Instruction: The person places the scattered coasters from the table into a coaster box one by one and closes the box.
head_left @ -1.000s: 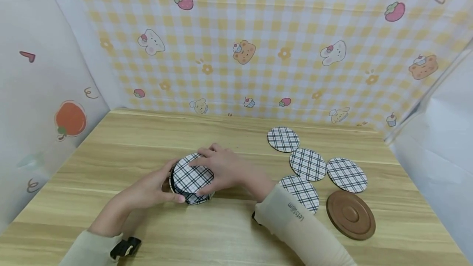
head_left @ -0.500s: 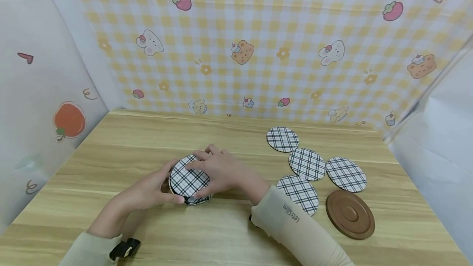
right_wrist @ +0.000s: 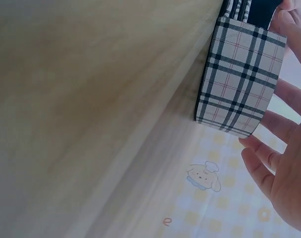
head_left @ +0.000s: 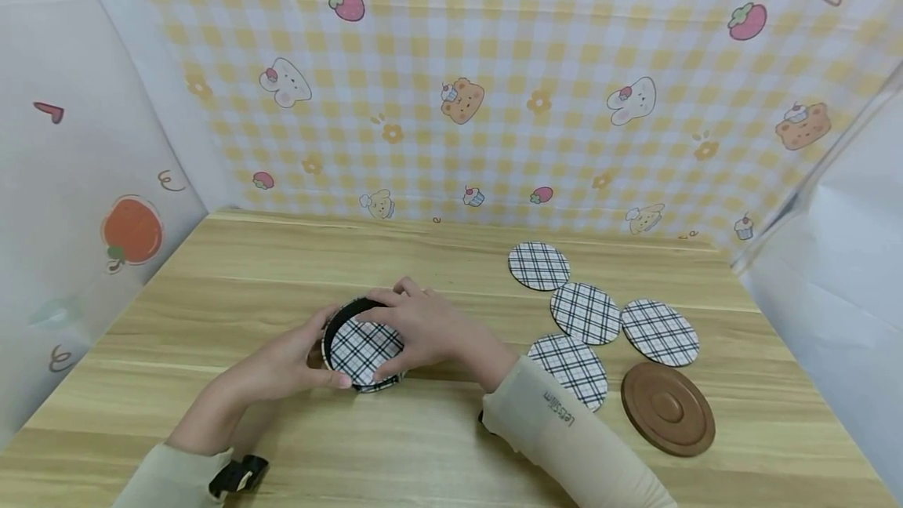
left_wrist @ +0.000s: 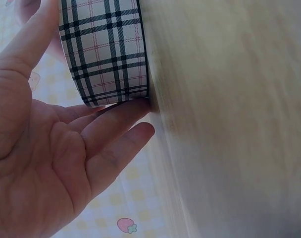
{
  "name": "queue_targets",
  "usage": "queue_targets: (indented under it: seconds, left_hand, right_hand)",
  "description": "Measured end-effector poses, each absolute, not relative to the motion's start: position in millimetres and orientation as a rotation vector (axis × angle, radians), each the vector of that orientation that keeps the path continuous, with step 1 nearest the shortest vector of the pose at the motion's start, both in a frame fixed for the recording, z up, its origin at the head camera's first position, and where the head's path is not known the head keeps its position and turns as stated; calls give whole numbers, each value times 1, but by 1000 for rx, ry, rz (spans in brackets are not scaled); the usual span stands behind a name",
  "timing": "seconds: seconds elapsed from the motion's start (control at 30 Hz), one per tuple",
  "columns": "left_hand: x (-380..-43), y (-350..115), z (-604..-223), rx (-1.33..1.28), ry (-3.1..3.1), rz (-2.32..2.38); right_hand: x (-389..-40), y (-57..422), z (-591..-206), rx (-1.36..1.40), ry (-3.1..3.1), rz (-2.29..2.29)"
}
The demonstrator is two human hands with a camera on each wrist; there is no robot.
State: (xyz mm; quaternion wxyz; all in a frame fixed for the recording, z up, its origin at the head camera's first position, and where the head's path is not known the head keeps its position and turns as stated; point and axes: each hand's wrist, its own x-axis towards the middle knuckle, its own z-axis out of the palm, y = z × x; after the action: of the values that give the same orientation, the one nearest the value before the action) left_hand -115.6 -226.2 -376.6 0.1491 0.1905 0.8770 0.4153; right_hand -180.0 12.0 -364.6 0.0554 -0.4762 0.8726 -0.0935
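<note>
1. Nearest, right: brown disc (head_left: 668, 409), ringed top, flat on the desk (head_left: 367, 453); probably set aside to free the middle.
2. My left hand (head_left: 291, 361) curls round the holder (right_wrist: 239, 79), thumb on the near side, likely bracing it.
3. Holder: on the desk before me, round, black-lined; pale wall, dark plaid, thin red lines. Plaid coaster (head_left: 363, 347) inside.
4. My right hand (head_left: 432, 321): fingers loosely spread over the holder's rim, apparently steadying; no pinch visible.
5. Four loose coasters (head_left: 586, 313), flat, right; likely spread for easy grabbing.
6. Yellow-check backdrop (head_left: 494, 132).
</note>
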Motion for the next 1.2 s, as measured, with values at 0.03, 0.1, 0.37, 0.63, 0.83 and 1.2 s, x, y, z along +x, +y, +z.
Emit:
queue_targets:
  seconds: [0.03,0.1,0.37,0.63,0.83,1.2]
  left_hand:
    - [-116,-226,-377,548,2525,1190]
    - [-116,-226,-377,550,2538,1178]
    - [-115,-225,-376,543,2543,1177]
    - [-113,-224,-373,510,2569,1160]
    - [-113,-223,-372,476,2580,1137]
    - [-114,-222,-373,491,2585,1134]
  right_hand:
    - [-180,13,-365,-1447,2646,-295]
    - [-180,16,-365,-1446,2644,-308]
    - [-180,31,-365,-1409,2593,-374]
    - [-179,49,-362,-1367,2580,-420]
    - [-177,70,-356,-1306,2600,-476]
    - [-171,113,-351,-1255,2680,-385]
